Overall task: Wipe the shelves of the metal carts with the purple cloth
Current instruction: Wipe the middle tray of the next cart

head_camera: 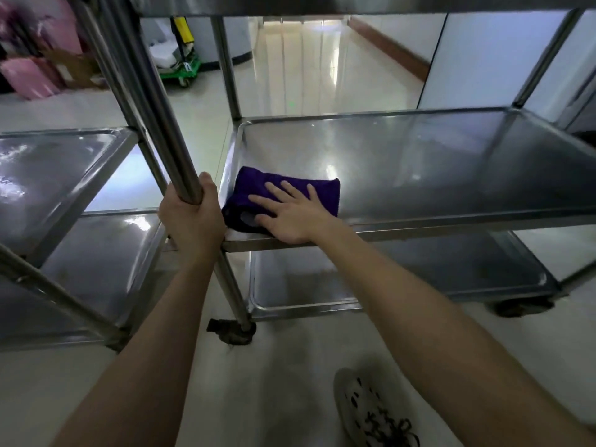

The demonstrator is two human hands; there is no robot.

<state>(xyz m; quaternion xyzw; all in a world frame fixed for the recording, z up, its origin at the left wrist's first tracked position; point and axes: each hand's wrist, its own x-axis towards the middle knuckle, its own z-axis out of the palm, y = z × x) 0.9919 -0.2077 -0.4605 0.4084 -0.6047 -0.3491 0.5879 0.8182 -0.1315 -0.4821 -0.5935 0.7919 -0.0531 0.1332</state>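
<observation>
Floor (290,375): pale, glossy tiles that stretch away into a corridor and catch bright reflections.
Shoe (361,411): light grey with dark laces, on the floor at the bottom edge.
Trolley (182,71): green, low and wheeled, far back on the left, with a yellow upright object (180,29) on it, possibly a sign.
Pink packages (29,75): stacked at the far left, blurred.
Cardboard box (77,71): brown, just beside the pink packages.
Skirting board (390,48): brown, along the right corridor wall.
White panel (477,56): plain, upper right.
</observation>
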